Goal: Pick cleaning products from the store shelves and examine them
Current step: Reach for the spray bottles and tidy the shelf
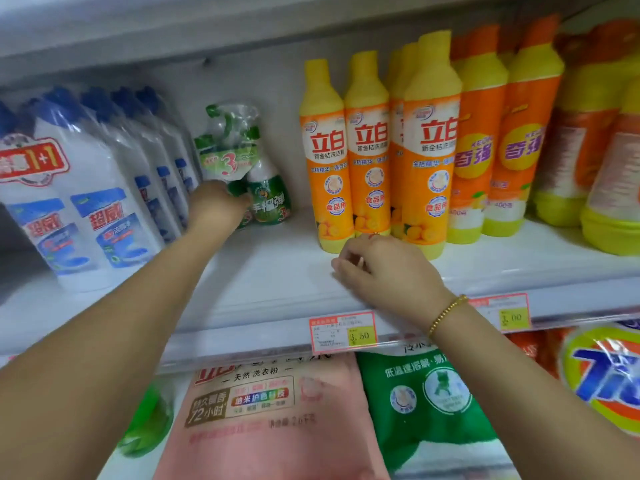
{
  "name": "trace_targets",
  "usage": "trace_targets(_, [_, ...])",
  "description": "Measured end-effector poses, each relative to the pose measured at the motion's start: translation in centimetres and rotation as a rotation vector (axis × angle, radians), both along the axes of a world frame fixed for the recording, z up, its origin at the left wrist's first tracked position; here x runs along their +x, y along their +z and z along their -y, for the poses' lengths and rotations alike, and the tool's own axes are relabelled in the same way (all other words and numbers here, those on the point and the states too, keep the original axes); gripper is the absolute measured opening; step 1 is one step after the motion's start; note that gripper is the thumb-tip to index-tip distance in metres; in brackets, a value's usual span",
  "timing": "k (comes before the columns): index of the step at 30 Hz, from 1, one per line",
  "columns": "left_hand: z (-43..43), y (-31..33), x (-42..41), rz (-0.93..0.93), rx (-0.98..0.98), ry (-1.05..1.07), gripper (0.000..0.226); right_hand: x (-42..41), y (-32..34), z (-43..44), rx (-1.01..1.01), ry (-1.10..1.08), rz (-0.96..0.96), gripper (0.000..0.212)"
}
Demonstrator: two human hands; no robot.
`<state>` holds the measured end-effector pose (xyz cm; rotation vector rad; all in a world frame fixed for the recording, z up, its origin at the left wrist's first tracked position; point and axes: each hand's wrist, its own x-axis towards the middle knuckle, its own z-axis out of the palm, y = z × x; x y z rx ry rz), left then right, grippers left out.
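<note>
Green spray pack (242, 161): two green-and-white bottles wrapped together in clear plastic, standing upright towards the back of the white shelf (277, 282), between the white bottles and the yellow-capped ones.
Left hand (216, 206): reaches in to the pack's lower left side and touches it. The back of the hand hides the fingers, so it cannot be told whether they close round the pack.
Right hand (384, 268): rests on the front part of the shelf, just before the yellow-capped bottles. Its fingers (346, 266) are loosely curled and hold nothing. A gold bracelet (446, 313) sits at the wrist.
Yellow-capped bottles (367, 157): orange labels, upright in a tight row right of the pack.
White bottles (86, 188): blue caps, wrapped in pairs, left of the pack.
Price tag (343, 332): red-edged, on the shelf's front strip.
Lower shelf: a pink bag (263, 417) beside a green bag (426, 403).
</note>
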<state>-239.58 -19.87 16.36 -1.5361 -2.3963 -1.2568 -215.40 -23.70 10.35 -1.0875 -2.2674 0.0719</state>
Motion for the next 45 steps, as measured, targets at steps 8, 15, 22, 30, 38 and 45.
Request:
trace_targets(8, [15.9, -5.5, 13.0, 0.156, 0.194, -0.463, 0.050, 8.0, 1.2, 6.5, -0.127, 0.157, -0.351, 0.035])
trace_targets(15, [20.1, -16.4, 21.4, 0.221, -0.705, -0.902, 0.034, 18.5, -5.6, 12.2, -0.427, 0.015, 0.218, 0.016])
trace_targets(22, [22.2, -25.7, 26.7, 0.038, -0.949, -0.875, 0.060, 25.6, -16.4, 15.3, -0.765, 0.002, 0.649, 0.068])
trace_targets(30, [23.0, -25.9, 26.5, 0.186, -0.938, -0.776, 0.060, 25.2, -17.6, 14.9, -0.550, 0.067, 0.734, 0.038])
trace_targets(38, [24.4, -16.3, 23.2, 0.315, -0.848, -1.023, 0.074, 22.1, -0.5, 15.3, -0.515, 0.072, 0.485, 0.030])
trace_targets(45, [25.7, -8.1, 20.3, 0.246, 0.018, -0.685, 0.069, 18.2, 12.2, 17.9, 0.062, 0.074, 0.274, 0.047])
